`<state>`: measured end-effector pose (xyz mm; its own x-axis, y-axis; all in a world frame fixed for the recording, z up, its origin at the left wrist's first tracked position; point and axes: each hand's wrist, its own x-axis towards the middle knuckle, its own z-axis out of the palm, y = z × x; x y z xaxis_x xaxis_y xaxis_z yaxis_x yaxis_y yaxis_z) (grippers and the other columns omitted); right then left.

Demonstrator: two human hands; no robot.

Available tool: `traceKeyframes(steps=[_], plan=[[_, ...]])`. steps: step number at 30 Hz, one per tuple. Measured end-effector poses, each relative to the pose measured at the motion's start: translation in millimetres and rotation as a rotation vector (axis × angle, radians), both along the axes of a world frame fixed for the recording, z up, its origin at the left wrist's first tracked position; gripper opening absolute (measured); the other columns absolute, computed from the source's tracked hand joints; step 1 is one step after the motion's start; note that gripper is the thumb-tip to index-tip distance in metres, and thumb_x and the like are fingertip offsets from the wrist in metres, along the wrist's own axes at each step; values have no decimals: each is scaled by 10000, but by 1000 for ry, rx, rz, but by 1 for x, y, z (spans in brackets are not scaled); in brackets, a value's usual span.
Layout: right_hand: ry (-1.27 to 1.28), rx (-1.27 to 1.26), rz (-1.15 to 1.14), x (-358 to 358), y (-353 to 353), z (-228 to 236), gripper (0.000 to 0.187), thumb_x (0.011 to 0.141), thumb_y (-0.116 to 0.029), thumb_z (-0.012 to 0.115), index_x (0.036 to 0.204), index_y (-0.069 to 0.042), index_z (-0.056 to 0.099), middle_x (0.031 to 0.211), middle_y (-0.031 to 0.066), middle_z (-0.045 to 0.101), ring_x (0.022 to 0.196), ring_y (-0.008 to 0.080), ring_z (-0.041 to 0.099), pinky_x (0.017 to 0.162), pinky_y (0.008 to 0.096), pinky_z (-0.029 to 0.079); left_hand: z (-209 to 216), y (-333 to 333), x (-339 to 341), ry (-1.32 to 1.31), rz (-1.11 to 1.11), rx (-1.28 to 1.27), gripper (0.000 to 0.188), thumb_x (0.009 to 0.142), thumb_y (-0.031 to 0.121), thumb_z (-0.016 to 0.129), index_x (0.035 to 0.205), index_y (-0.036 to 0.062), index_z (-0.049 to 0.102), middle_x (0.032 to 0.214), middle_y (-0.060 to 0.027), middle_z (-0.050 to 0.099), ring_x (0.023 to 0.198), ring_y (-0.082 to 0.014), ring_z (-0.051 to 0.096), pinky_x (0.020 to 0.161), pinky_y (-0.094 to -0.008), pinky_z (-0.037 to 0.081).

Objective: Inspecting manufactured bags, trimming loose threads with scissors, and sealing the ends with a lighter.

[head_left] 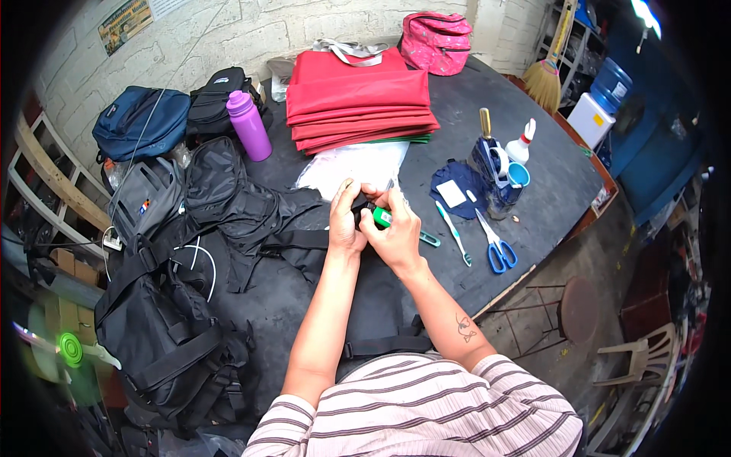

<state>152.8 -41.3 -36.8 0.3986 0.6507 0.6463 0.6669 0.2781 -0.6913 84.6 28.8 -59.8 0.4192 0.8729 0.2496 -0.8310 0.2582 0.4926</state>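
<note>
- In the head view, my right hand [399, 231] gripped a small green object [382, 217] between my hands, over the black table [560, 183].
- My left hand [345, 224] curled beside a dark piece [365, 206]; I couldn't tell whether it gripped that.
- To the right lay a toothbrush [454, 233] and blue-handled scissors [493, 239].
- Beyond, red fabric [358, 99] was stacked near a purple bottle [250, 128].

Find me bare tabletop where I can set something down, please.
Bare black tabletop lies between the pink backpack and the white spray bottle, and right of that bottle out to the table's edge. It's crowded left of your left hand, with black bags, around the scissors, and under the red fabric stack.
</note>
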Motion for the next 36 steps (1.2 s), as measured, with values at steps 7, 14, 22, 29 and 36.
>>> traceKeyframes(steps=[7,14,22,29,36], plan=[[-27,-33,1,1,-1,1,248,657,-122,655,783,-24,465,715,119,575,671,319,591,595,374,470,-3,1,1,-17,-27,-10,145,894,154,478,793,54,506,782,-67,584,748,-167,574,720,-292,480],[-48,-37,-17,0,-1,0,242,670,-127,651,790,-23,468,702,112,571,647,297,587,586,363,468,-4,0,0,-34,-22,-9,134,891,147,487,799,52,507,792,-77,581,753,-170,573,727,-295,481],[684,-81,343,18,-4,14,113,814,-115,604,733,-44,569,630,-64,489,550,6,404,480,167,297,0,-13,5,452,275,353,224,906,260,522,924,52,443,855,0,395,782,-78,404,729,-217,364],[802,-26,452,26,-4,29,120,851,-152,574,811,-44,544,640,-50,441,489,5,332,431,163,256,17,-23,15,443,518,374,91,845,42,589,914,6,542,801,-21,532,756,-87,518,746,-213,423],[130,-23,105,13,-2,8,240,753,-208,641,861,-38,510,749,122,588,682,304,600,601,365,467,17,-9,8,65,203,9,246,914,278,503,885,34,525,849,-72,563,783,-175,554,742,-299,458]])
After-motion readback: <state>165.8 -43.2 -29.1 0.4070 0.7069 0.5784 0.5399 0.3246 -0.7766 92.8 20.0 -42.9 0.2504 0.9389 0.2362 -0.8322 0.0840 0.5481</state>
